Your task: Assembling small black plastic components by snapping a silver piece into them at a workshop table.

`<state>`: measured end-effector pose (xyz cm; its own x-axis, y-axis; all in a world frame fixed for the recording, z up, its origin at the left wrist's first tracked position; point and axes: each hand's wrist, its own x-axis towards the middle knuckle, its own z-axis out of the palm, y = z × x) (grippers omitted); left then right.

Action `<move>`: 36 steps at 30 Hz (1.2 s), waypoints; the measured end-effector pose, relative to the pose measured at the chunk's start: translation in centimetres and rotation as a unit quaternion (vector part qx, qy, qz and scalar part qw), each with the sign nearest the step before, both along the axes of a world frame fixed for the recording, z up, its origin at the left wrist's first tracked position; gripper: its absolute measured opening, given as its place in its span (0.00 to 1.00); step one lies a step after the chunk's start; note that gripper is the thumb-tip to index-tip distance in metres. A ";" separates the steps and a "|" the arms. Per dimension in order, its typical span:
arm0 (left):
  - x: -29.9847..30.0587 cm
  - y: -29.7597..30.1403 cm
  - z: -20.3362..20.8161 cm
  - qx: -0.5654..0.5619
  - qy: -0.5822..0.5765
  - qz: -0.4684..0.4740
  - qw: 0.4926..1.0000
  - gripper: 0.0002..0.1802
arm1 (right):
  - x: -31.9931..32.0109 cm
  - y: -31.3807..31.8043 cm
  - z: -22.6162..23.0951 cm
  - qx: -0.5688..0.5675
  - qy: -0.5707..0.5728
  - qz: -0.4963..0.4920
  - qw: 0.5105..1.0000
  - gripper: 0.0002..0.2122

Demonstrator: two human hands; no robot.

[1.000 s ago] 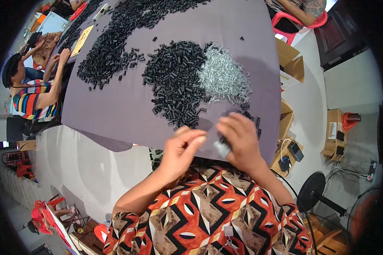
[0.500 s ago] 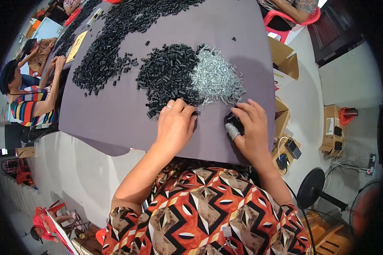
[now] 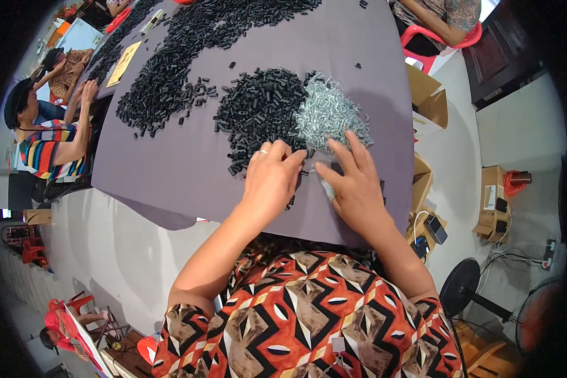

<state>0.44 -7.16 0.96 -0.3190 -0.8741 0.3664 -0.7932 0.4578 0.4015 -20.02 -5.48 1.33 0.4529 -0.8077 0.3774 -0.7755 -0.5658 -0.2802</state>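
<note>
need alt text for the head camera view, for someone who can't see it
A person's left hand and right hand rest on a grey table, fingers at the near edge of a pile of small black parts and a pile of silvery metal parts. More black parts spread farther back.

Two hands, the left hand (image 3: 272, 179) and right hand (image 3: 356, 189), work at one grey tabletop (image 3: 170, 170). It carries two heaps of black pieces (image 3: 261, 110), uncountable, and one heap of silvery pieces (image 3: 331, 116).
</note>
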 end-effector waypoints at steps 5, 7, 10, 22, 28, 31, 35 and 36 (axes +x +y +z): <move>0.6 0.2 -0.2 -0.012 -0.014 -0.016 1.000 0.09 | -1.0 0.9 0.0 0.060 -0.014 0.015 0.998 0.20; 0.9 0.6 -0.1 -0.007 -0.011 -0.009 1.000 0.07 | -1.3 0.9 0.3 0.068 -0.033 0.015 0.997 0.20; 1.6 0.7 0.2 -0.003 0.013 0.003 1.000 0.07 | -1.0 0.5 0.6 0.061 -0.055 0.011 0.997 0.18; 1.9 -1.9 1.5 -0.048 0.014 -0.010 0.999 0.07 | 0.5 -2.2 0.8 -0.022 -0.043 -0.018 0.999 0.06; 0.4 -3.3 0.4 -0.026 -0.046 -0.025 0.998 0.06 | 1.9 -4.0 -0.7 -0.004 -0.005 -0.015 1.000 0.03; 0.2 -3.4 0.5 -0.029 -0.061 -0.015 0.998 0.06 | 2.4 -4.3 -0.3 0.018 0.004 -0.017 1.000 0.04; 0.4 -3.2 0.5 -0.024 -0.038 -0.007 0.999 0.07 | 3.2 -4.9 -0.2 0.058 0.060 -0.018 0.996 0.04; 0.4 -3.0 0.6 -0.027 -0.026 0.001 0.999 0.07 | 3.8 -5.0 0.1 0.062 0.115 -0.038 0.991 0.04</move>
